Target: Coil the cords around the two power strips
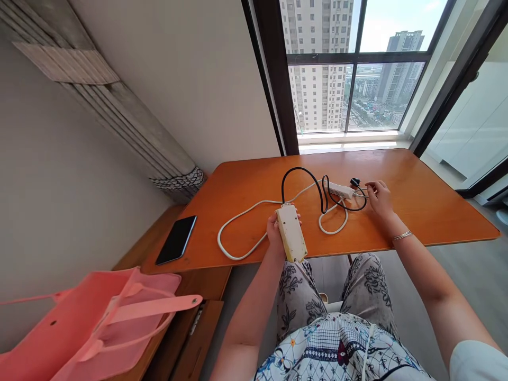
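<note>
My left hand (273,230) is wrapped around a white power strip (292,234), held tilted over the table's front edge with its screw-dotted back facing me. A black cord (300,169) leaves its far end and loops across the table. Farther right, a second white power strip (341,190) lies on the table, partly crossed by the black cord. Beside it, my right hand (380,199) pinches a thin white cord (362,194). A black plug (355,182) sits just left of those fingers. A long white cable (234,221) curves between both strips.
The orange-brown wooden table (428,201) stands against a window (353,95). On its left side lies a dark-screened phone (177,239). Near my left arm, a pink bag (119,317) rests on a lower wooden surface. A grey curtain (130,127) hangs at the left.
</note>
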`<state>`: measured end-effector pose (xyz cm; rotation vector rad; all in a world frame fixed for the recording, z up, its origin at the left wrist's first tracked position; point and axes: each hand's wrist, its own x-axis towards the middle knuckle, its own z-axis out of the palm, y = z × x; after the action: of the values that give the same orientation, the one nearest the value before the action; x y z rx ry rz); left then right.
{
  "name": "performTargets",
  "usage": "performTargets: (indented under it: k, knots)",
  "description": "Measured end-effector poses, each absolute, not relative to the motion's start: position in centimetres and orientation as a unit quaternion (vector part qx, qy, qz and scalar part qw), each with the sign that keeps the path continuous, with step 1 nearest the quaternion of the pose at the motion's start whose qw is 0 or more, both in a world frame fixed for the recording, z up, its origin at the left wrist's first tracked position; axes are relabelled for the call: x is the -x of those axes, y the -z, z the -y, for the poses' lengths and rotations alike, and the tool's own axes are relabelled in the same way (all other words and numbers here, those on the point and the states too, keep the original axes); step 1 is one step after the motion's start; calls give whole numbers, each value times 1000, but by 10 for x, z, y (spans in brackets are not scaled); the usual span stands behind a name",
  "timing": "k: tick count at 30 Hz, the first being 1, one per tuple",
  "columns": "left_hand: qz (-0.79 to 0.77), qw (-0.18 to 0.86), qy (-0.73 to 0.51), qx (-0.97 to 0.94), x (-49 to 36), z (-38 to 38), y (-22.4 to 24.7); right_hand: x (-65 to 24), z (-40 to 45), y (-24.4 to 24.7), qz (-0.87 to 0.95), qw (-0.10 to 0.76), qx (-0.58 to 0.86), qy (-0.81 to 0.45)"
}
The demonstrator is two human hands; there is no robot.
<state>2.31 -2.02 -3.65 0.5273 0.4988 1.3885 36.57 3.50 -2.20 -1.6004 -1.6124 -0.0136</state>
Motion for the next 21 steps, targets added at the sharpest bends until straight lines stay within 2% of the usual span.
performTargets:
  k: [2, 5, 7, 12, 17, 21]
  knots:
    - [-222, 709, -625, -240, -24, 21, 37, -367, -20, 25, 635, 364, 681, 4]
    - [-223, 708, -625, -243, -24, 21, 37, -367, -7, 22, 621, 219, 752, -4]
    - [-224, 708, -623, -244, -24, 20, 36, -365, -7, 19, 621, 177, 763, -13]
    - [-226, 709, -626, -236, -24, 21, 34, -352, -25, 11, 639, 189, 745, -43]
    - [-239, 707, -622, -237, -23, 19, 36, -344, -42, -10, 648, 130, 747, -77]
    - [-241, 712, -617, -233, -22, 18, 36, -344, -45, -27, 659, 189, 725, -64]
